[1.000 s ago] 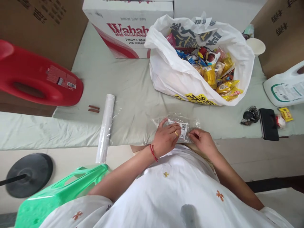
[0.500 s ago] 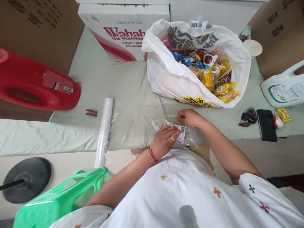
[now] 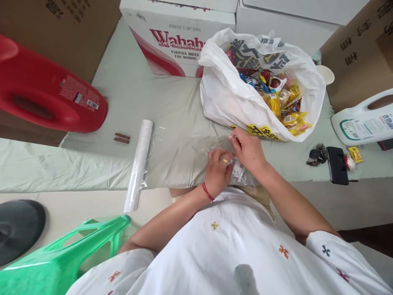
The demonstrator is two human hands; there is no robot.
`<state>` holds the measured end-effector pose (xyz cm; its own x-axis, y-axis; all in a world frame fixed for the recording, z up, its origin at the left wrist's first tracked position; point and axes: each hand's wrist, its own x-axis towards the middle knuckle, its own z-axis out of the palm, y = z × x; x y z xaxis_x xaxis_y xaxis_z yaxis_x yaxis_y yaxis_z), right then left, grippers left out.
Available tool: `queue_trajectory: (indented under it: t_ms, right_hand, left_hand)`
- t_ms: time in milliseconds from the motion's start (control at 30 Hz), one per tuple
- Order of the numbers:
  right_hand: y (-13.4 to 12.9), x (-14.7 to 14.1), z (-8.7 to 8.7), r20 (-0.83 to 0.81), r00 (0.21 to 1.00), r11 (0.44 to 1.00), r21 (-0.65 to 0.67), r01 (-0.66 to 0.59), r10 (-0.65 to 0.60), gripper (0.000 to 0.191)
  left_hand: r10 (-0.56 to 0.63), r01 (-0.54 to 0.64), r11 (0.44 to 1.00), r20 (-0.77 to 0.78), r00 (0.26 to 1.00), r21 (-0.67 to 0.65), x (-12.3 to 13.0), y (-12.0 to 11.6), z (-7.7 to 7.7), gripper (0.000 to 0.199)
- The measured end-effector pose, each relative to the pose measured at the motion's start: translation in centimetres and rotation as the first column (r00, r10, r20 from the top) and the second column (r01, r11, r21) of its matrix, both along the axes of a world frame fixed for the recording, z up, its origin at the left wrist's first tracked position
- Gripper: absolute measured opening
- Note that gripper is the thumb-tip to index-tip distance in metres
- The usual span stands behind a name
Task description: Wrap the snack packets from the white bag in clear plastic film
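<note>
A clear plastic bag with a printed white label (image 3: pixel 238 171) lies at the table's front edge, close to my body. My left hand (image 3: pixel 216 171), with a ring and a red string bracelet, rests on the bag with its fingers curled around part of it. Just to the right, my right hand (image 3: pixel 245 148) pinches the thin clear plastic at the bag's upper edge. Both hands are close together. Behind them stands an open white carrier bag (image 3: pixel 227 94) full of wrapped snacks (image 3: pixel 273 102).
On the cloth-covered table (image 3: pixel 172 106) are a plastic roll (image 3: pixel 139 164), a red jug (image 3: pixel 52 90), a white jug (image 3: pixel 362 123), a phone (image 3: pixel 337 165), keys (image 3: pixel 317 155) and a water carton (image 3: pixel 175 41). A green stool (image 3: pixel 70 246) stands at lower left.
My left hand has gone from lying flat on the bag to curled fingers. My right hand has moved up slightly, lifting the plastic's edge. The view has shifted.
</note>
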<state>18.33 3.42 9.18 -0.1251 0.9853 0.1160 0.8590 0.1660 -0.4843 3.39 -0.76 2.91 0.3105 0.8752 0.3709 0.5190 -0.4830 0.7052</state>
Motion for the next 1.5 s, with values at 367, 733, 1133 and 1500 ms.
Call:
queue_trajectory:
  t_ms: [367,733,1133,1500]
  right_hand:
    - [-8.2,-5.8,-3.2,0.289,0.957,0.997,0.071,-0.021,0.000,0.037]
    - [-9.4,-6.1,-4.5,0.210,0.961,0.982,-0.100,-0.161,0.179,0.033]
    - [-9.6,7.8,-2.8,-0.437,0.745,0.841,-0.444,0.308,-0.504,0.080]
    - [-17.3,15.9,-6.8,-0.263,0.937,0.971,-0.133,0.199,-0.228,0.023]
  left_hand:
    - [-0.078,0.155,0.835,0.165,0.983,-0.528,-4.4,2.5,-1.4,0.007]
    - [-0.473,0.503,0.861,0.247,0.846,-0.074,-3.0,1.9,2.2,0.032]
    - [-0.521,0.520,0.853,-0.094,0.849,-0.030,-0.9,1.5,-0.8,0.021]
    - [-0.605,0.610,0.791,-0.197,0.771,-0.045,-1.7,1.9,-1.0,0.043]
